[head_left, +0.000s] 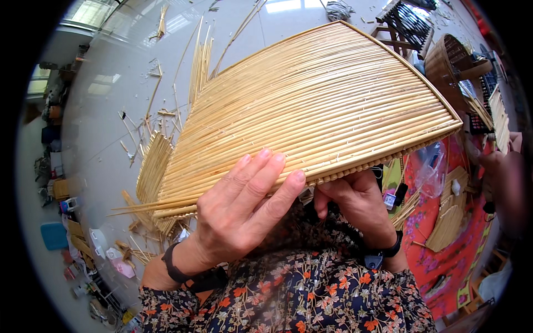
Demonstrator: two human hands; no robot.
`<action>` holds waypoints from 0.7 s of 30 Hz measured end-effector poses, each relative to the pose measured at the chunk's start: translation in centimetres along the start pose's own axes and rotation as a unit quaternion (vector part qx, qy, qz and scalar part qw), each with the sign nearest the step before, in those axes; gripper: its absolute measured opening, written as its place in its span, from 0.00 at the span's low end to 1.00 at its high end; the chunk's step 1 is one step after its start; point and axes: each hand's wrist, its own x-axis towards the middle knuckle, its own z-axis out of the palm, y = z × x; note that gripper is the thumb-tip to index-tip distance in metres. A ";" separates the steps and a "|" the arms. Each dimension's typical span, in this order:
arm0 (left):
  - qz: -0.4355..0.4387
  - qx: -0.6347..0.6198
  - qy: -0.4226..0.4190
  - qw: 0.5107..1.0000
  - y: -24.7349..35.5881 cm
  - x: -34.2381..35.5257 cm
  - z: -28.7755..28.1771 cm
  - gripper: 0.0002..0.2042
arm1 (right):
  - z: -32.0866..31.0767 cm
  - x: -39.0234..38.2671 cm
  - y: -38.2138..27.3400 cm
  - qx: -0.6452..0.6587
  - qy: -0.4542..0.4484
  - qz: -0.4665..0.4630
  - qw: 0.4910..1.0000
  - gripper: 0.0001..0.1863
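A large panel of pale yellow stalks [311,100] is tilted in front of me, its stalks lying side by side and stitched across, with a bound rim. My left hand [244,205] rests on its near edge, fingers stretched out over the top stalks. Under that same edge is my right hand [358,202], its fingers curled and partly hidden by the panel; what they hold cannot be made out. Row-like stalk ends show along the near underside. A few loose stalk ends [130,210] stick out past the panel's left corner.
A smaller stalk piece [154,169] stands to the left. Stalk bundles [201,66] and scraps lie on the grey floor. At the right are a wicker basket [444,66], a red flowered cloth [427,227] with woven pieces, and another person's blurred hand [502,166].
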 end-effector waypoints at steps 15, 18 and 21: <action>0.030 0.038 -0.021 0.999 0.1 -1.4 1.8 0.20 | 0.8 -7.3 -5.9 -0.567 0.108 -0.260 0.774 0.11; 0.041 0.046 -0.021 0.998 0.1 -1.5 2.5 0.20 | 1.0 -3.0 -8.7 -0.605 0.043 -0.279 0.745 0.08; 0.043 0.052 -0.022 0.998 0.3 -1.7 2.8 0.20 | 0.3 0.9 -7.7 -0.605 -0.039 -0.225 0.762 0.07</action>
